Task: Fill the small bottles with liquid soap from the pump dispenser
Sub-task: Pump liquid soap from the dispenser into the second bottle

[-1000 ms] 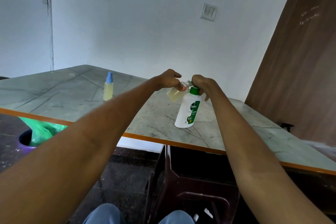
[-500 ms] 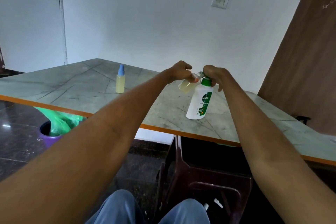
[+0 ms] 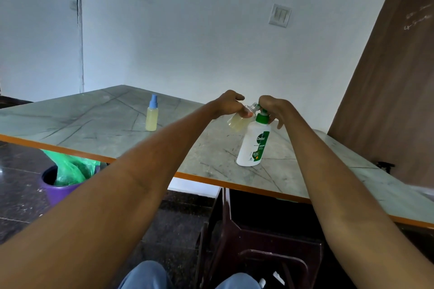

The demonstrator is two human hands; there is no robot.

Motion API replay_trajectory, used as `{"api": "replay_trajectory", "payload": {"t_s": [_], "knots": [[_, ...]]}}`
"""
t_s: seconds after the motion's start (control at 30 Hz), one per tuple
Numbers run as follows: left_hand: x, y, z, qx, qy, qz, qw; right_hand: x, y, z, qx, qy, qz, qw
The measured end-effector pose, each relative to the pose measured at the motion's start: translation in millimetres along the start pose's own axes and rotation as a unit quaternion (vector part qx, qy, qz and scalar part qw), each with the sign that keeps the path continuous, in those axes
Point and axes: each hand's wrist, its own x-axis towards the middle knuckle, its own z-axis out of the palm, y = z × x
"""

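Nearest, at 6 o'clock below the table edge, sit the person's knees and a dark stool; a purple bin with a green liner lies at 8 o'clock. On the table, just right of centre, the pump dispenser stands upright. The right hand is curled over its green pump head, while the left hand pinches an uncapped small bottle, tilted with its mouth against the nozzle. It looks roughly half full. I judge the main risks are soap missing the narrow neck if the mouth slips off the spout, or the dispenser tipping under an off-centre press. Farther off at 10 o'clock a capped bottle stands filled, well apart
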Motion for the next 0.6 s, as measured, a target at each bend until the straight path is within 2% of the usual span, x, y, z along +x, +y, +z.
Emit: {"api": "replay_trajectory", "payload": {"t_s": [0.6], "knots": [[0.9, -2.3, 0.1, 0.004, -0.006, 0.001, 1.000, -4.2, -0.5, 0.7, -0.037, 0.007, 0.010, 0.999]]}}
